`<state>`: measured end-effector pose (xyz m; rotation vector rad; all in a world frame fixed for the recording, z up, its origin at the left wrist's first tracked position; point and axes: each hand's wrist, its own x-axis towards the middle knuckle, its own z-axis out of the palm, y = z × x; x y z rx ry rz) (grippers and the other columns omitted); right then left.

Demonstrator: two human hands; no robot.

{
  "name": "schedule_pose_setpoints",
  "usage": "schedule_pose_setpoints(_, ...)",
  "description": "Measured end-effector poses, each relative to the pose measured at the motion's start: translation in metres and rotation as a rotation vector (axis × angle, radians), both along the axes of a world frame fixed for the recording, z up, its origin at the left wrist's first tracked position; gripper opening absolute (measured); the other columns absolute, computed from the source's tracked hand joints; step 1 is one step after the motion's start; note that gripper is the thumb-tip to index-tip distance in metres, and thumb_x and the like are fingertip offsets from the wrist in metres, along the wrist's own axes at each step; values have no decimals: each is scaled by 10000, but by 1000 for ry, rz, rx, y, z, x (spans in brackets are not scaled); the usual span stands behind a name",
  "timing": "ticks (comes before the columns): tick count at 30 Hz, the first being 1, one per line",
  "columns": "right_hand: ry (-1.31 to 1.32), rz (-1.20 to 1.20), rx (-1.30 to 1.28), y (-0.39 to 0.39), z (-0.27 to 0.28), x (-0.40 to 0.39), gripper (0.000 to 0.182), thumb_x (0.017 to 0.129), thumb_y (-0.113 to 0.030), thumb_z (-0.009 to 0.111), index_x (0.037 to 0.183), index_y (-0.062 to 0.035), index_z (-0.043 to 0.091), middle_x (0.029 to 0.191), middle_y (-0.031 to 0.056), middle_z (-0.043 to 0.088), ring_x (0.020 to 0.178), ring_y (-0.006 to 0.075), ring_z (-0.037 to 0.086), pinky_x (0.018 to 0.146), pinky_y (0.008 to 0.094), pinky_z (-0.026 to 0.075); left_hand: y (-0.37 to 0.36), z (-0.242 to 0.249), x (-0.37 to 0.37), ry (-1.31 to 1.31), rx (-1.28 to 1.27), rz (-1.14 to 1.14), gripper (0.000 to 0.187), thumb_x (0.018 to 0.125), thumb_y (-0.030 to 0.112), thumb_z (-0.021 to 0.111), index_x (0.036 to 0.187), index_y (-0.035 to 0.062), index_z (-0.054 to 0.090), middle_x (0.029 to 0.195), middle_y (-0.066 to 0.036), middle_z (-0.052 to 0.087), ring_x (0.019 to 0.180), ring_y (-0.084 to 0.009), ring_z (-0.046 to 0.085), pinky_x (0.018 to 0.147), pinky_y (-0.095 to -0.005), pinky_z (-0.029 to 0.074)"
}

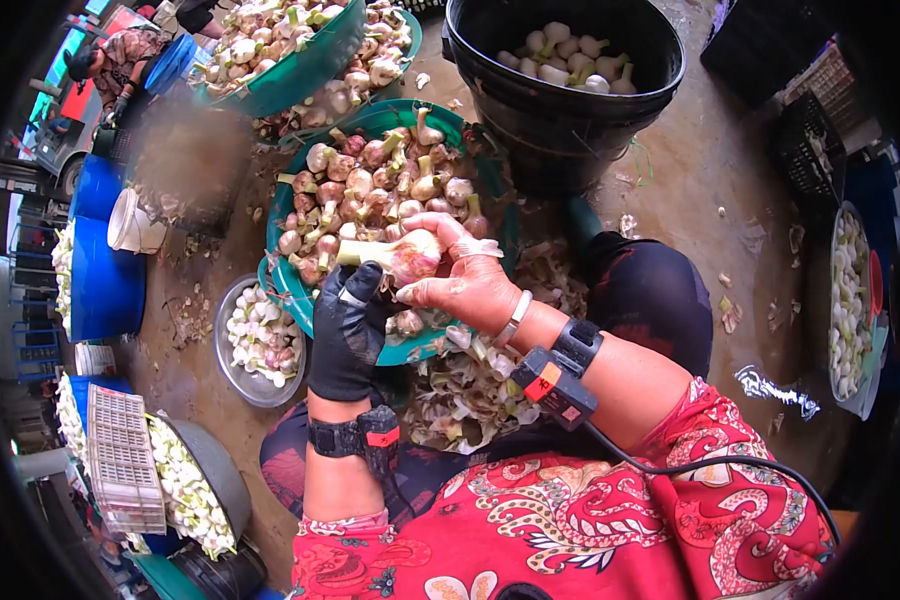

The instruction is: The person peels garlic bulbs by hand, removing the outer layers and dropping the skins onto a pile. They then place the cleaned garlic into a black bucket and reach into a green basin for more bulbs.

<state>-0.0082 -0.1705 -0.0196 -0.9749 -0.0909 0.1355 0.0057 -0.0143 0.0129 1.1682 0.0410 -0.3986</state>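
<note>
Over a green basin (280, 245) heaped with unpeeled garlic, a garlic bulb (410, 260) lies between my two hands. My right hand (465, 275), with a pale covering on its fingers, is closed round the bulb's round end. In a black glove, my left hand (350, 320) has its fingers bent at the stem end, touching it; a light band shows on one finger. Whatever else the gloved fingers hold is hidden. Loose garlic skins (470, 390) lie below my hands, between my legs.
A black bucket (560, 125) of peeled bulbs stands ahead. At the left are a metal bowl (232, 370) of cloves and blue tubs (105, 280). Another green basin (310, 80) sits at the upper left. A person (125, 60) works far left.
</note>
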Motion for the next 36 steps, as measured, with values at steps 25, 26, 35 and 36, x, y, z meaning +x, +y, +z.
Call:
schedule_pose_setpoints(25,-320,-163,-610,-3,-5,0,637,652,-67,721,1211,-93,417,1034,102,468,907,213,536,783,314,466,-1,-4,-5,17,59,49,203,865,63,566,1058,1,580,949,-63,634,815,-138,617,697,-260,508)
schedule_pose_setpoints(26,-318,-164,-610,-2,-4,-1,637,652,-67,721,1211,-93,417,1034,102,468,907,213,536,783,314,466,2,-5,-5,-4,94,44,206,861,61,568,1059,3,581,946,-60,634,808,-135,618,682,-254,508)
schedule_pose_setpoints(35,319,394,568,-1,-24,8,241,838,-183,517,1054,-79,487,814,26,500,597,110,467,519,260,398,9,7,-6,-168,534,58,239,810,11,569,1044,-17,610,895,-29,651,750,-87,586,652,-229,479)
schedule_pose_setpoints(36,340,532,499,-8,-27,9,250,865,-317,484,1016,-120,516,832,31,540,652,137,526,539,290,436,11,7,-5,-197,564,24,226,807,8,573,1027,-15,618,879,-24,651,750,-87,585,659,-231,476)
